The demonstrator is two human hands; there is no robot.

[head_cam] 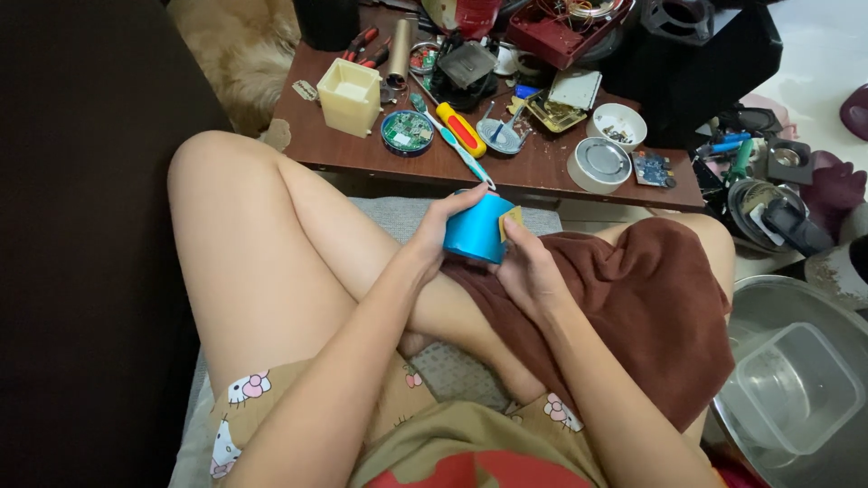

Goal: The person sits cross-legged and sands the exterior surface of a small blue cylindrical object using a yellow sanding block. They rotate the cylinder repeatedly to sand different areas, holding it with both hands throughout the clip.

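Setting: a low brown tabletop (542, 167) runs across the upper centre of the frame, crowded with tools and parts; the person sits before it, legs crossed, a brown towel (651, 298) over the lap at centre right.
Object in hand: a blue cylinder (475, 230), short and can-like, sits at frame centre, just below the tabletop's near edge and above the lap.
Left hand: the left hand (434, 237) wraps the cylinder from its left side, fingers curled over the top edge; a firm grasp.
Right hand: the right hand (529, 271) meets the cylinder from the right and below, thumb pressing a small yellowish piece (511, 220) against its upper right edge; whether that piece is sandpaper or a label cannot be told.
Axis: the cylinder's long axis tilts from upper right to lower left, one end face turned towards the left palm.
Nearer hand: both touch it; the left carries it, the right works its edge.
Tabletop items: a cream plastic box (348, 95) upper left, a round green circuit board (407, 131), a red-and-yellow screwdriver (461, 129), a toothbrush (466, 158), a white bowl (619, 125).
Lower right: a clear plastic container (791, 389) rests inside a metal basin (768, 298).
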